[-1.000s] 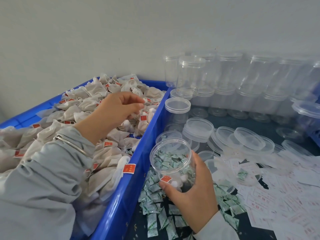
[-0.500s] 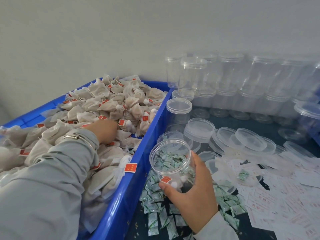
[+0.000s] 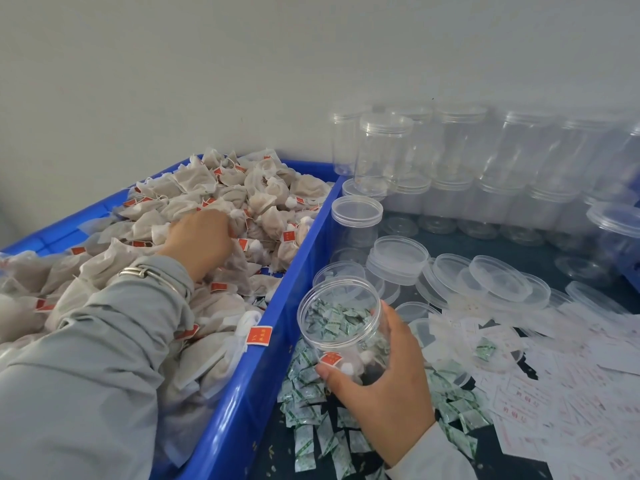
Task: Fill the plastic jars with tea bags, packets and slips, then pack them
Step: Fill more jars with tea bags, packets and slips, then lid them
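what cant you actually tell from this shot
Head view only:
- Left hand: fingertips buried in the tea bags, so any grip is hidden.
- Jar in the right hand: contents mostly covered by the palm.
- Slips: print too small to read.
- Blue crate: near end cut off by the frame.

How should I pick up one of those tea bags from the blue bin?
Pinch a tea bag by its gathered top corner or its red tag, coming from above. The bags lie heaped in the blue bin, so only their upper sides are free, and the pouches look soft.
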